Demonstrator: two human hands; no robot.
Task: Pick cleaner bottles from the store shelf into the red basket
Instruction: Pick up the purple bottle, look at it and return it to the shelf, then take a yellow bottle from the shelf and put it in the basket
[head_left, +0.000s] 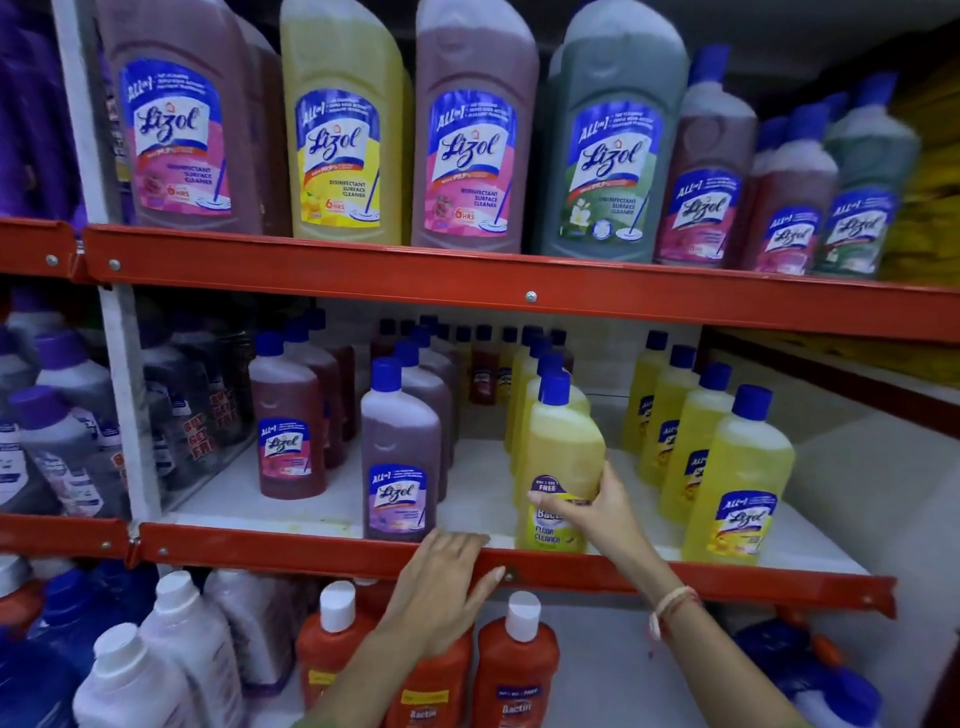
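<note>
Yellow floor cleaner bottle (561, 467) at lower centre-right of frame, upright on front edge of middle shelf (322, 509); right hand (597, 506) wrapped round its lower body at the label, fingers closed on it, thumb in front. Looks full, so prob fairly heavy for one hand; rigid plastic, glossy and likely slick; label band gives better friction than bare plastic; waist grip as now seems ok, neck under blue cap (555, 387) a narrower alt. Flat-sided body, sloped shoulders, translucent w/ yellow liquid. Left hand (441, 582) flat on red metal shelf lip (311, 553), fingers spread, holding nothing. Purple bottle (400, 462) to its left, more yellow bottles (737, 478) to the right, close but apart. Orange bottles w/ white caps (514, 665) on shelf below. Red basket not in view.
</note>
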